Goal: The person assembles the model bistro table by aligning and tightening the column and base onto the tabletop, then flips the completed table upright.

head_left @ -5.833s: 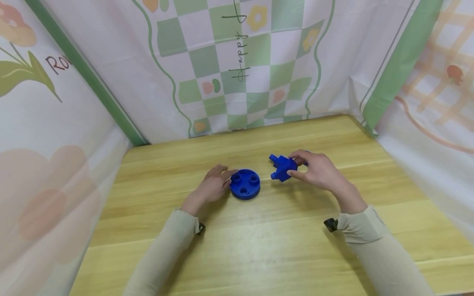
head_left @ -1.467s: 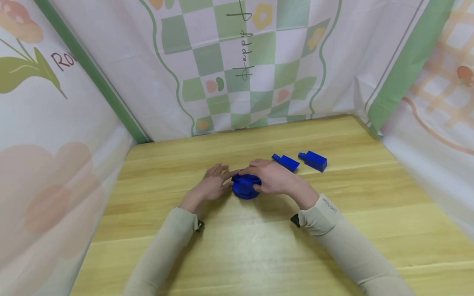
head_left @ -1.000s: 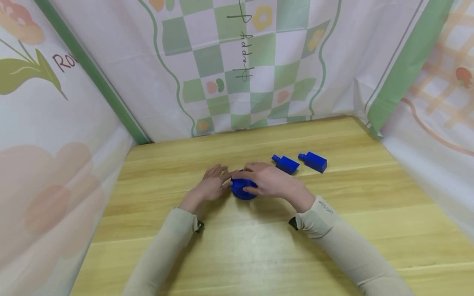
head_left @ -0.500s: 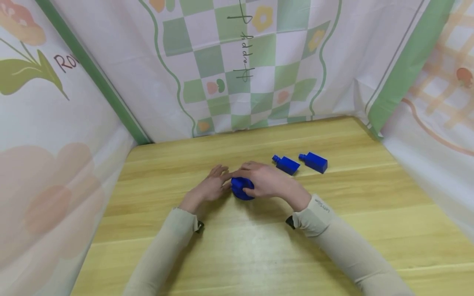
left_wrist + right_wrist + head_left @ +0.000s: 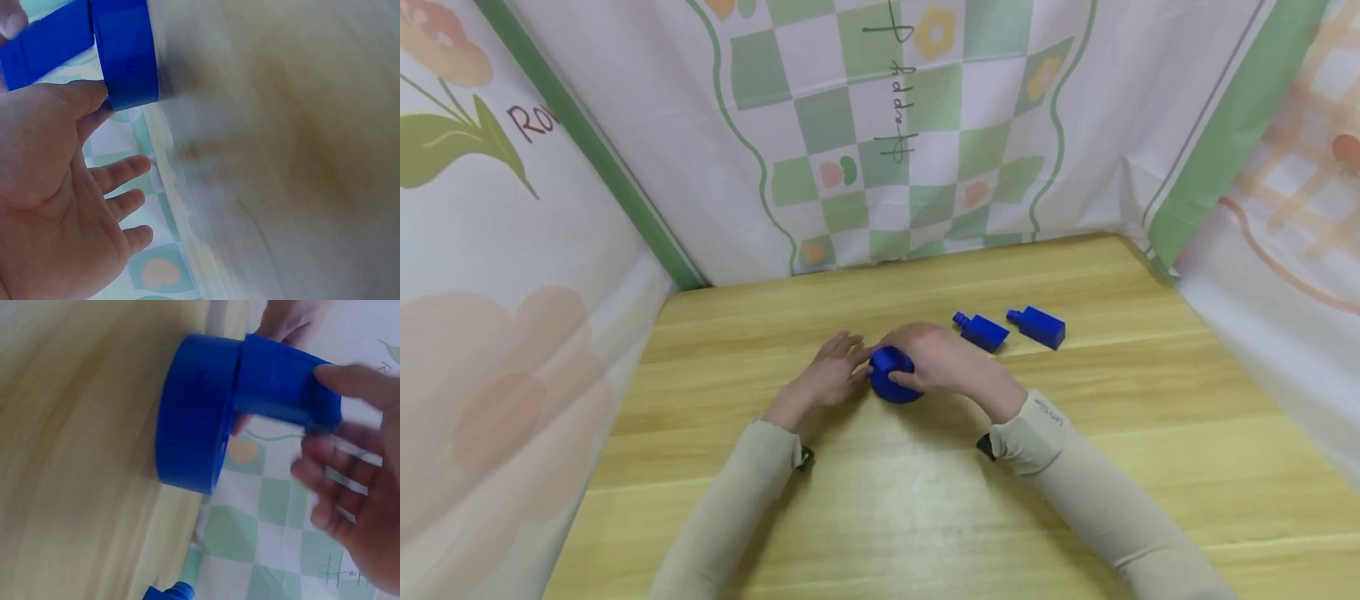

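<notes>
A round blue base (image 5: pixel 898 393) lies on the table, its raised rim showing in the right wrist view. On it stands a blue rectangular block (image 5: pixel 275 381), tilted slightly where it meets the base. My right hand (image 5: pixel 943 360) grips the block's upper end, thumb on one side and bent fingers on the other. The block's lower joint is hidden inside the base. My left hand (image 5: pixel 827 379) rests at the base's left side, with thumb and index fingertips against the rim. Its other fingers stretch out loosely, as the left wrist view shows.
Two more blue blocks, each with a ridged neck, lie to the right behind my right hand: a nearer block (image 5: pixel 983 333) and a farther block (image 5: pixel 1041 327). Printed curtains (image 5: pixel 910 192) border the wooden table (image 5: pixel 880 500) at the back and sides.
Earlier my right hand held blue blocks to the right of the base. Two now lie on the table and one is on the base, turned during the last second. My left hand stayed put.
</notes>
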Available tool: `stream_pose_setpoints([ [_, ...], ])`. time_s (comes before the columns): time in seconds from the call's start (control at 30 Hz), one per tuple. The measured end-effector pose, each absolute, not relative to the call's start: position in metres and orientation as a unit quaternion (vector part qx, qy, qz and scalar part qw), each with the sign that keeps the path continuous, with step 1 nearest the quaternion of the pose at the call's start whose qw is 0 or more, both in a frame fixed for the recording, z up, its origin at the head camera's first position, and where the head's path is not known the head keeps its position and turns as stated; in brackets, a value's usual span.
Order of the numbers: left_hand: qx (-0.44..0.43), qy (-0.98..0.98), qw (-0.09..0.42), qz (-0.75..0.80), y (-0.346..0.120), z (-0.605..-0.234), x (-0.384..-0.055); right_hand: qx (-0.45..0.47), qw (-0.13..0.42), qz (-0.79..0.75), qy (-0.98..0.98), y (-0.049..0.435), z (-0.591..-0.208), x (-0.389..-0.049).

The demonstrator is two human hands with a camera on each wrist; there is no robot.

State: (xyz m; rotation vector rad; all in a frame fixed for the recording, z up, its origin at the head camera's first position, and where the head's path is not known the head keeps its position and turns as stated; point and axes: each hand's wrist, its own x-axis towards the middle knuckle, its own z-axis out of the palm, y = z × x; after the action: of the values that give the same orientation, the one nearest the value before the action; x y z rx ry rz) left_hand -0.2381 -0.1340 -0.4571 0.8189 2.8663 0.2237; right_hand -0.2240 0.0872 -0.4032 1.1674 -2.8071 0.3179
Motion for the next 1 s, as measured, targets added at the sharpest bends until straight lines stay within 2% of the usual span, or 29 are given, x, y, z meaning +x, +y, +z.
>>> stream_pose_setpoints([
  [0.13, 0.283, 0.953, 0.071, 0.079, -0.135, -0.456, -0.239, 0.346, 0.032, 0.116, -0.93, 0.089, -0.403, -0.226],
  [0.57, 0.281, 0.953, 0.07, 0.091, -0.137, -0.454, -0.239, 0.396, 0.051, 0.111, -0.91, 0.098, -0.407, -0.23],
  [0.8, 0.236, 0.965, 0.085, 0.076, -0.139, -0.453, -0.241, 0.415, 0.126, 0.069, -0.898, 0.099, -0.41, -0.232],
  [1.0, 0.218, 0.967, 0.099, 0.088, -0.139, -0.455, -0.242, 0.416, 0.122, 0.062, -0.899, 0.098, -0.411, -0.23],
])
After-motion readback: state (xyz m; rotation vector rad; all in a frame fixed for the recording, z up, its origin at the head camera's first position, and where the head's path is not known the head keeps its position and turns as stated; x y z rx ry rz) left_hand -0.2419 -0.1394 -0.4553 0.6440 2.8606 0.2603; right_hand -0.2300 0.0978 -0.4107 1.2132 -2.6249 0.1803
